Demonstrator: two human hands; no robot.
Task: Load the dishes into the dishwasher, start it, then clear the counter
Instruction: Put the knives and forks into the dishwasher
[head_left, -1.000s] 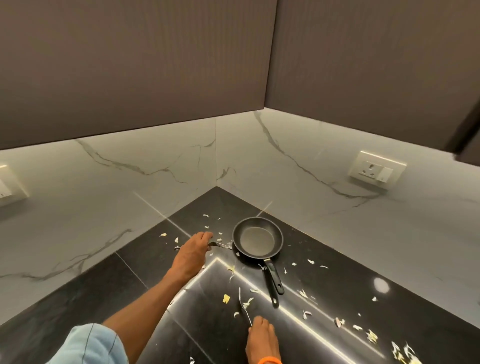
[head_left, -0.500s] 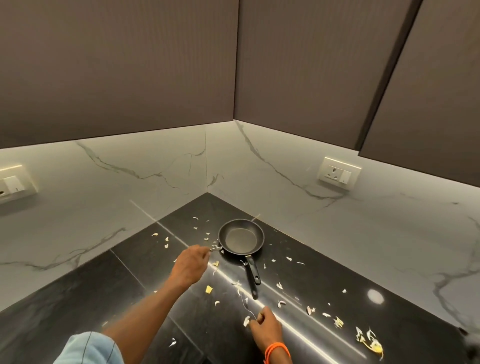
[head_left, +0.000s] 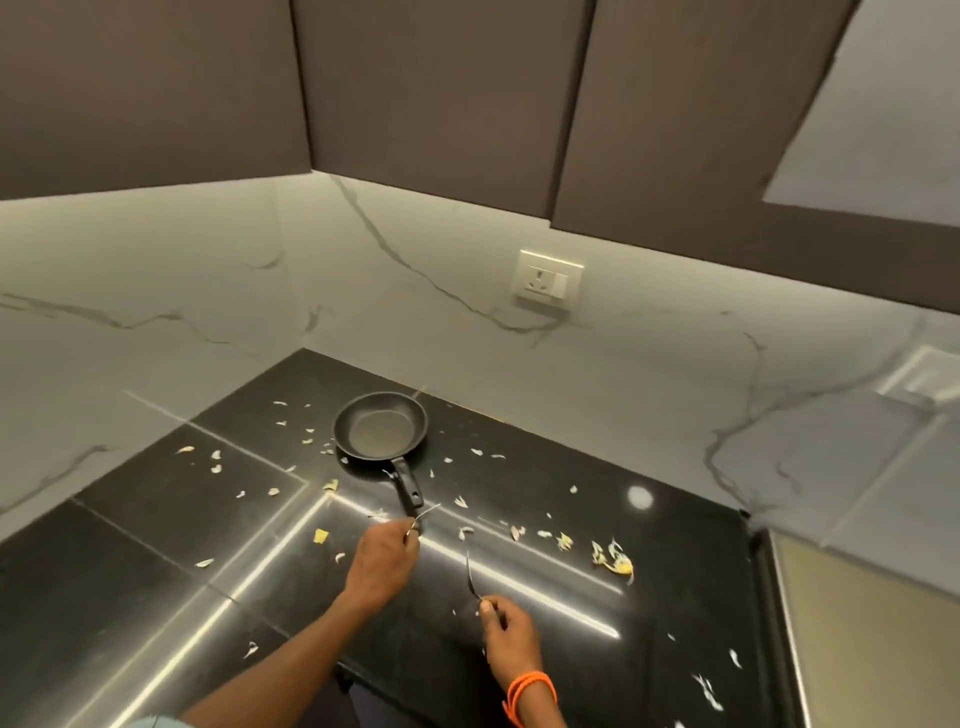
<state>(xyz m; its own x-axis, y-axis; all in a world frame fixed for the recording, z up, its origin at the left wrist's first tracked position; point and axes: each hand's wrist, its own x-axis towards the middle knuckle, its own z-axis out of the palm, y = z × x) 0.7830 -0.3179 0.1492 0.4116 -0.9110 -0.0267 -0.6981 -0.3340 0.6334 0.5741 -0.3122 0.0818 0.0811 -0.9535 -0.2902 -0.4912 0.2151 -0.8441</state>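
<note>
Gathering cutlery for loading: your left hand (head_left: 382, 558) pinches one utensil (head_left: 427, 513) mid-frame, your right hand (head_left: 506, 631) another (head_left: 470, 574). The frying pan (head_left: 381, 427) sits above; collect it next.

pan (head_left: 381, 427): black | counter (head_left: 156, 545): black | wall (head_left: 208, 291): white, grey-veined
</note>
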